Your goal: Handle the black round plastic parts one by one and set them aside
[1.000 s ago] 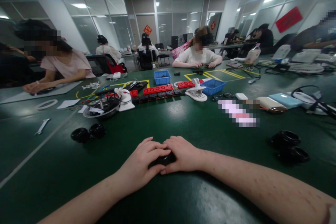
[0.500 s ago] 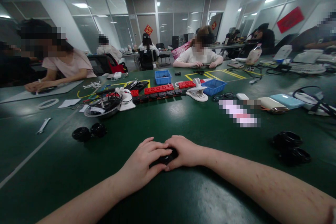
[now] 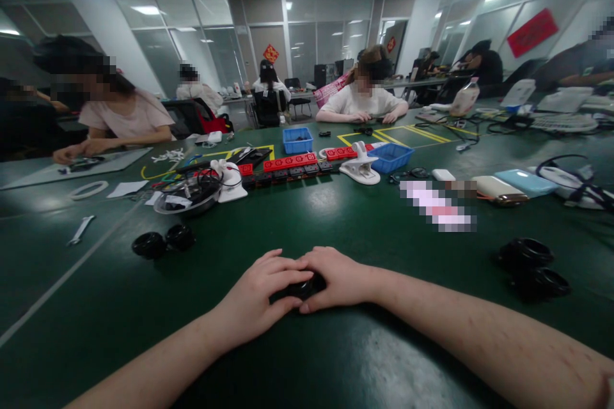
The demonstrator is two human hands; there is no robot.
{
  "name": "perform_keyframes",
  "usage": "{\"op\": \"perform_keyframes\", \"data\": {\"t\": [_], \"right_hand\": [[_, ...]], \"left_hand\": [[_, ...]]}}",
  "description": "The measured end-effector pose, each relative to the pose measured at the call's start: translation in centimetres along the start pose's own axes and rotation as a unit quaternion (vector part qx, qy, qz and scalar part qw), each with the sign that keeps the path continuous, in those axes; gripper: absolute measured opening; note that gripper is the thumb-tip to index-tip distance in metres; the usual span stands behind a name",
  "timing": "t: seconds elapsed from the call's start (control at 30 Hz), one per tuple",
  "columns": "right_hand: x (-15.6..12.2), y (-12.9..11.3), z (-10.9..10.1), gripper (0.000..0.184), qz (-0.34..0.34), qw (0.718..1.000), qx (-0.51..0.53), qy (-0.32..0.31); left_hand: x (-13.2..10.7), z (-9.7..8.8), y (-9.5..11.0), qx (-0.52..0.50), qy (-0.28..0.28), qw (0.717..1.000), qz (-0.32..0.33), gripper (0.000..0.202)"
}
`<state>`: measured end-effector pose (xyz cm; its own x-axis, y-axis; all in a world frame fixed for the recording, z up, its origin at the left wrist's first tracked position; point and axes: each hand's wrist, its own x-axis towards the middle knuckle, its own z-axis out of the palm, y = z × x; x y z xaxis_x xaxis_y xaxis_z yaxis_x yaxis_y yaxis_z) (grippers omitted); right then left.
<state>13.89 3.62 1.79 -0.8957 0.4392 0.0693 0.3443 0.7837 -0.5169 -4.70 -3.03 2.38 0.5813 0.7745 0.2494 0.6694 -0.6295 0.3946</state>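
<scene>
Near the front middle of the green table [image 3: 316, 217], my left hand [image 3: 263, 291] and my right hand [image 3: 336, 278] close from both sides around a glossy black round part [image 3: 303, 287]. The fingers hide most of it, so its exact kind does not show. My fingertips meet over its far side, and both thumbs are at its near side. A pair of black ring-shaped parts [image 3: 164, 241] lies to the left of my left hand. Another black pair [image 3: 532, 268] sits beyond my right forearm.
Across the table stand a red and black row of sockets [image 3: 290, 167], blue bins [image 3: 391, 157], a white clip base [image 3: 359, 166] and a clear bowl of cables [image 3: 187, 198]. A wrench [image 3: 81, 230] lies at left. Co-workers [image 3: 362, 92] sit at the far side.
My hands stay around the black part with only a slight shift of the fingers. At the left, a co-worker's hands have moved apart a little over the board.
</scene>
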Motion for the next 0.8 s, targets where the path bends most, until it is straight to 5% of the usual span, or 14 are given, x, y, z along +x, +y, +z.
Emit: {"op": "perform_keyframes", "data": {"t": [0.23,0.53,0.8], "right_hand": [[0.2,0.8,0.1,0.033,-0.010,1.000,0.022,-0.020],[0.5,-0.5,1.3,0.046,0.068,0.994,-0.044,0.070],[0.5,-0.2,1.4,0.049,0.064,0.995,-0.049,0.065]], "left_hand": [[-0.2,0.0,0.2,0.009,-0.008,1.000,0.002,0.040],[-0.4,1.0,-0.1,0.051,0.052,0.997,-0.011,0.039],[-0.1,1.1,-0.3,0.046,0.055,0.997,-0.009,0.039]]}}
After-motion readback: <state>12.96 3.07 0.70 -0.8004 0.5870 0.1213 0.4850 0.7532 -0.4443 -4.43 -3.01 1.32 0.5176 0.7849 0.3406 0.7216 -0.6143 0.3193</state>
